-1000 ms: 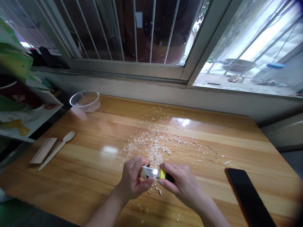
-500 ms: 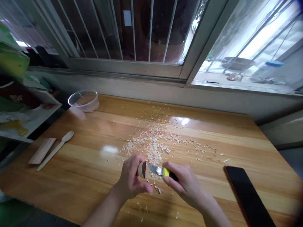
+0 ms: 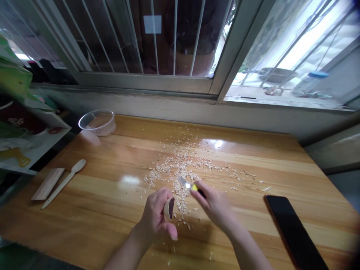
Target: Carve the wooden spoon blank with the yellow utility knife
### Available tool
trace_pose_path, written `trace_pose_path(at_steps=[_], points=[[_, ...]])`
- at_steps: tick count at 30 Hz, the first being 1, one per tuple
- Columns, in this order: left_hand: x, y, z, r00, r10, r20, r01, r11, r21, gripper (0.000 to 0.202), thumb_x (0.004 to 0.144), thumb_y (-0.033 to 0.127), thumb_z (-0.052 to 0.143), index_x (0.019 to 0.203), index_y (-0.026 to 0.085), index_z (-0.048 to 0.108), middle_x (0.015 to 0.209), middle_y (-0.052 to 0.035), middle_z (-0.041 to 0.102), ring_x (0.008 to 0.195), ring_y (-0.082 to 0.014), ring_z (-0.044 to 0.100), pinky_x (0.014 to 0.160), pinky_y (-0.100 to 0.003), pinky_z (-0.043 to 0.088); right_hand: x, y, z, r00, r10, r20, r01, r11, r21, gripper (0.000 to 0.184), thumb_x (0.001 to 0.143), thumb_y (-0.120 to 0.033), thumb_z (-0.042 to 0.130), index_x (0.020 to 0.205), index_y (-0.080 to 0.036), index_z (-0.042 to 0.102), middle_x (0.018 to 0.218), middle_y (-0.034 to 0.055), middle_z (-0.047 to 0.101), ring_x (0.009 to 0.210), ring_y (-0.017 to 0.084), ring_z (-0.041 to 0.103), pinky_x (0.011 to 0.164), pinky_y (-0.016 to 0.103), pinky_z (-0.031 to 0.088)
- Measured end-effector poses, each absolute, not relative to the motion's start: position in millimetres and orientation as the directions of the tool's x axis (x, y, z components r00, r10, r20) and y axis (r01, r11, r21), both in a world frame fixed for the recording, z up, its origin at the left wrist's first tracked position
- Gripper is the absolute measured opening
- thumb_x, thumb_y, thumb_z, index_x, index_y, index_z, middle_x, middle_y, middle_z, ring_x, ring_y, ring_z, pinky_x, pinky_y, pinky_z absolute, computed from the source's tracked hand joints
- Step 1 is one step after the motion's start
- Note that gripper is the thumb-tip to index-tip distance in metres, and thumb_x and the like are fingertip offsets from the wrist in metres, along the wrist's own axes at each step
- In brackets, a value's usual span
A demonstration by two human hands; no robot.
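My left hand (image 3: 158,214) is closed round a small piece of pale wood (image 3: 169,208) with a dark brown end face turned to the right. Its thumb sticks out below the piece. In my right hand (image 3: 215,202) is a utility knife (image 3: 194,188) with a yellow and black handle, its short blade pointing up and left, apart from the wood. The blade tip hangs over a heap of pale wood shavings (image 3: 182,187) spread across the middle of the table (image 3: 112,217).
A black phone (image 3: 292,228) lies at the right. On the left are a wooden spoon (image 3: 64,183) and a flat wooden strip (image 3: 48,183). A clear plastic bowl (image 3: 98,129) stands at the back left, near a white shelf (image 3: 42,146). A barred window runs behind.
The knife in my right hand has moved up and away from the wood piece. My left hand has stayed nearly in place with the piece. The view has shifted slightly.
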State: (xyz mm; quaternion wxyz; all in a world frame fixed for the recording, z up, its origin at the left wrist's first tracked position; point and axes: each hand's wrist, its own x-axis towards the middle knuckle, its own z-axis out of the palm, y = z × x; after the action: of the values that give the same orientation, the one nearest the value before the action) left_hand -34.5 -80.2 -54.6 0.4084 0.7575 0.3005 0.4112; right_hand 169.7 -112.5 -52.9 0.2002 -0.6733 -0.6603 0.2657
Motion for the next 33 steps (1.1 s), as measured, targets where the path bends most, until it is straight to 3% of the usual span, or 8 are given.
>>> trace_pose_path(at_steps=[2,6,13,18,21,26,30,33], points=[[-35.2,-82.3,-55.3,0.466,0.820,0.331,0.016,-0.382,0.924,0.058,0.070,0.079,0.038,0.067,0.021,0.037,0.066,0.0026,0.034,0.058,-0.0142,0.032,0.056,-0.028,0.025,177.9,-106.8,-63.2,0.067,0.991,-0.117,0.783,-0.125,-0.609,0.043,0.090,-0.059,0.030,0.077,-0.023,0.049,0.056,-0.0037,0.052,0.050,0.015,0.049,0.048,0.022,0.029],[-31.1,-84.6,-54.8,0.401,0.912,0.082,-0.199,-0.001,0.980,0.059,0.075,0.077,0.029,0.072,0.020,0.046,0.071,0.0009,0.037,0.063,-0.0149,0.030,0.059,-0.029,0.028,187.1,-105.7,-74.0,0.110,0.983,-0.146,0.758,-0.178,-0.628,0.042,0.090,-0.059,0.029,0.075,-0.024,0.048,0.055,-0.0045,0.051,0.051,0.016,0.051,0.048,0.022,0.031],[-20.7,-89.9,-42.7,0.426,0.875,-0.232,-0.395,0.410,0.822,0.034,0.088,0.049,0.047,0.078,0.018,0.057,0.070,0.0017,0.045,0.063,-0.0102,0.042,0.063,-0.022,0.039,188.7,-114.7,-82.4,0.136,0.980,-0.146,0.694,-0.199,-0.692,0.042,0.090,-0.060,0.028,0.074,-0.024,0.043,0.058,-0.0039,0.050,0.054,0.015,0.049,0.052,0.024,0.034],[-16.2,-93.0,-26.7,0.363,0.819,-0.445,-0.381,0.566,0.731,0.023,0.086,0.043,0.054,0.084,0.020,0.052,0.072,0.0029,0.056,0.052,-0.0075,0.053,0.050,-0.019,0.044,187.1,-118.6,-88.2,0.164,0.978,-0.130,0.646,-0.206,-0.735,0.041,0.089,-0.059,0.028,0.075,-0.024,0.041,0.059,-0.0037,0.049,0.053,0.015,0.048,0.052,0.025,0.034],[-14.4,-93.0,-20.9,0.298,0.839,-0.456,-0.375,0.542,0.752,0.023,0.084,0.042,0.057,0.088,0.021,0.050,0.074,0.0022,0.061,0.050,-0.0090,0.057,0.046,-0.020,0.046,185.7,-120.4,-90.3,0.166,0.978,-0.123,0.623,-0.200,-0.756,0.041,0.089,-0.060,0.028,0.075,-0.024,0.042,0.060,-0.0031,0.049,0.054,0.015,0.048,0.052,0.025,0.035],[-17.9,-87.7,-20.6,0.325,0.836,-0.441,-0.400,0.545,0.737,0.025,0.087,0.037,0.054,0.092,0.014,0.058,0.090,-0.0085,0.067,0.070,-0.0150,0.063,0.063,-0.026,0.052,185.9,-123.1,-94.9,0.167,0.979,-0.117,0.600,-0.195,-0.776,0.041,0.088,-0.060,0.029,0.075,-0.024,0.042,0.059,-0.0031,0.048,0.054,0.015,0.047,0.052,0.025,0.035],[-25.0,-80.1,-21.6,0.488,0.755,-0.439,-0.460,0.649,0.606,0.052,0.092,0.050,0.033,0.105,0.007,0.060,0.101,-0.0167,0.067,0.086,-0.0223,0.063,0.075,-0.035,0.052,187.7,-126.0,-96.9,0.165,0.979,-0.117,0.592,-0.193,-0.783,0.040,0.089,-0.059,0.031,0.075,-0.023,0.043,0.058,-0.0039,0.047,0.053,0.014,0.046,0.052,0.024,0.035],[-29.0,-75.8,-21.7,0.571,0.715,-0.404,-0.505,0.694,0.513,0.059,0.093,0.052,0.028,0.113,0.004,0.057,0.108,-0.0195,0.066,0.095,-0.0262,0.063,0.085,-0.042,0.049,189.1,-127.7,-96.1,0.159,0.980,-0.116,0.587,-0.189,-0.787,0.039,0.089,-0.058,0.032,0.075,-0.023,0.043,0.059,-0.0039,0.047,0.053,0.014,0.047,0.052,0.024,0.036]])
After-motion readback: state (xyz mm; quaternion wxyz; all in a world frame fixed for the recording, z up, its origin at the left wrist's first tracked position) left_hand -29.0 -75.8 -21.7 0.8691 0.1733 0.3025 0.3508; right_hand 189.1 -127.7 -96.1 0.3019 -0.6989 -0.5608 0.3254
